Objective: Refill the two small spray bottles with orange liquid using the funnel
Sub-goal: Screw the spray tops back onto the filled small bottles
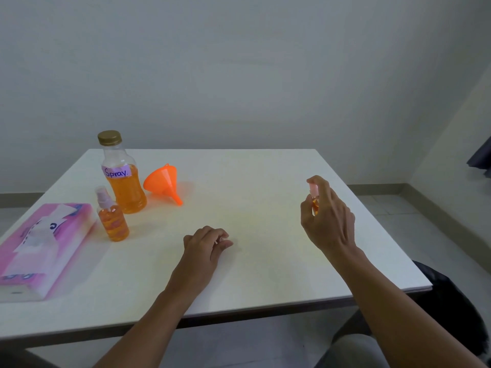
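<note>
My right grip point(328, 216) clasps a small spray bottle point(315, 202), orange inside, pink nozzle. My left grip point(206, 244) lies curled on the tabletop point(265, 197); whether it holds anything, I can't tell.

Your right hand point(329, 221) holds one small spray bottle point(314, 201) upright above the white table point(265, 181), forefinger on its pink nozzle, while your left hand point(204, 244) rests on the tabletop with fingers curled; whether it pinches anything is unclear. At the far left the second spray bottle point(113, 221) stands capped just beside the tall bottle point(125, 187) labelled Spray, partly filled with orange liquid point(128, 197), the orange funnel point(162, 181) lying on its side to its right and a pink tissue pack point(39, 248) nearer you
</note>
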